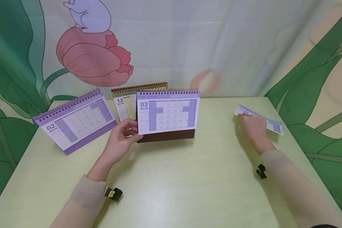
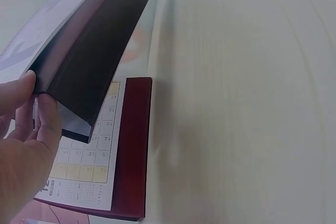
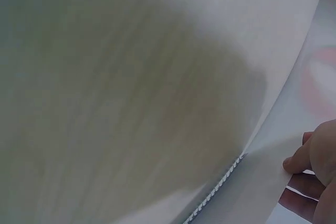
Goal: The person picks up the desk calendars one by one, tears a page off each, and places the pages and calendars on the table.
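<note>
My left hand (image 1: 120, 139) grips the lower left corner of a spiral-bound desk calendar (image 1: 171, 115) showing page 03. Its brown stand (image 1: 168, 135) faces front. In the left wrist view, thumb and fingers pinch the dark base (image 2: 100, 51), which is tilted. At the far right, my right hand (image 1: 253, 128) pinches a loose calendar page (image 1: 274, 126) printed with a purple grid, its number partly covered by the fingers. The right wrist view has this hand (image 3: 320, 166) on the pale sheet (image 3: 252, 192), beside a toothed edge.
A purple desk calendar (image 1: 82, 122) showing 02 stands at the left, angled. Behind the held calendar is another one (image 1: 121, 106) showing 12, partly hidden, with a dark red base (image 2: 136, 145). A printed curtain (image 1: 165, 47) hangs along the back edge of the pale table (image 1: 188, 177).
</note>
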Demonstrator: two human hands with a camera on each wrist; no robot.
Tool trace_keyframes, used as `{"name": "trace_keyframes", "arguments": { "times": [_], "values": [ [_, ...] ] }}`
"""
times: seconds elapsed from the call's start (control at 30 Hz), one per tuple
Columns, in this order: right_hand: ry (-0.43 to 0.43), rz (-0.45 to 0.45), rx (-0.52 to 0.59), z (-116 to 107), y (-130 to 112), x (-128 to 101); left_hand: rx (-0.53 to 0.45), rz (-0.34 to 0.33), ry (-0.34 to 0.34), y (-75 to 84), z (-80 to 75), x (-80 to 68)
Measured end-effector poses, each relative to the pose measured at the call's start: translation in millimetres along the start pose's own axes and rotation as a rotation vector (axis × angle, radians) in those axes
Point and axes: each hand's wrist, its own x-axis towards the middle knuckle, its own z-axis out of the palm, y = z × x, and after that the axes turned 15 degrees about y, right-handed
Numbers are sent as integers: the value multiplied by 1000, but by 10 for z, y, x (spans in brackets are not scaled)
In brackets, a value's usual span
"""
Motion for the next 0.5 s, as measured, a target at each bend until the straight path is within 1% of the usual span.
{"name": "trace_keyframes", "arguments": {
  "times": [0.13,0.37,0.5],
  "values": [
    [-52,23,29,19,9,0,6,-11,3,-2,5,3],
    [-180,69,85,51,-10,-8,-18,-8,-7,-35,29,13],
    [-217,80,113,44,-37,-18,-18,-15,-8,-47,40,14]
  ]
}}
